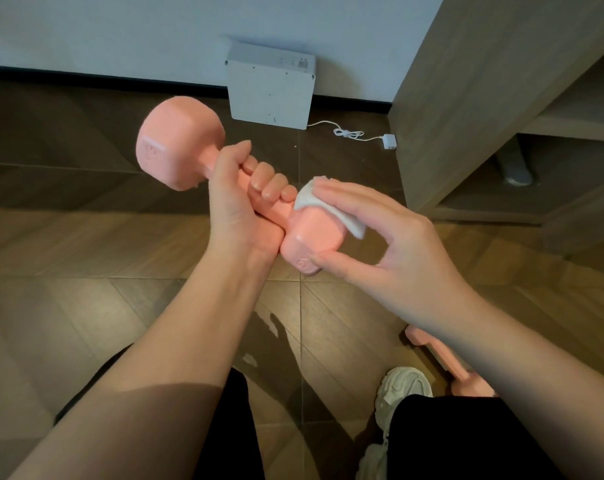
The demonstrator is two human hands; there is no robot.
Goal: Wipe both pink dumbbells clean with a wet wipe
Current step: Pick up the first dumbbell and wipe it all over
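Our left hand [238, 195] wraps tight round the handle of one dumbbell [179, 140], holding it in the air above the floor [86, 306], tilted with its far head up and to the left. Our right hand [390, 244] cups the near head, fingers pressing the wipe [349, 220] onto its top and thumb set against its end face. The second dumbbell [428, 344] lies on the floor under our right forearm, beside our shoe [402, 386].

The left hand [238, 195] and right hand [390, 244] are bare, as are the forearms [176, 341]. Black fabric trousers [466, 441] flank a chunky off-white mesh sneaker [402, 386].
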